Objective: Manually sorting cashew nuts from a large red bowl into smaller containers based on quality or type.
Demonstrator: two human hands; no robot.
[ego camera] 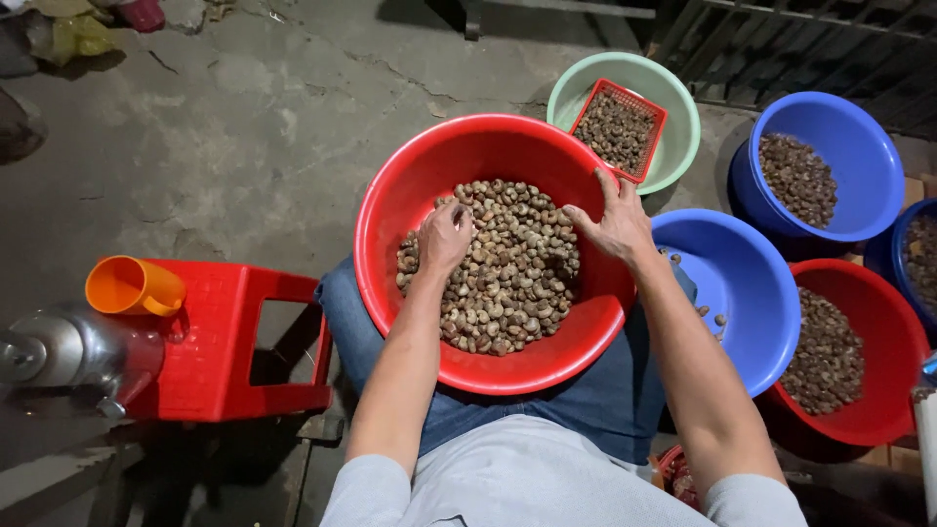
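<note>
Red bowl (pixel 390 210) rests on the lap, full of nuts (pixel 512 268). Left hand (pixel 444 237), at 9 o'clock, curls knuckles-up, grip pinching nuts. Right hand (pixel 615 222), at 2 o'clock, lies palm-down, fingers spread.

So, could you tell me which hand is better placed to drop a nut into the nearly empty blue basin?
Probably the right hand: it rests at the red basin's rim nearest the blue basin; the left hand is farther away.

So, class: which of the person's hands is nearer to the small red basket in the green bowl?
Right. The right hand rests at the red basin's far rim, just below the red basket; the left hand lies on the nuts, farther away.
</note>
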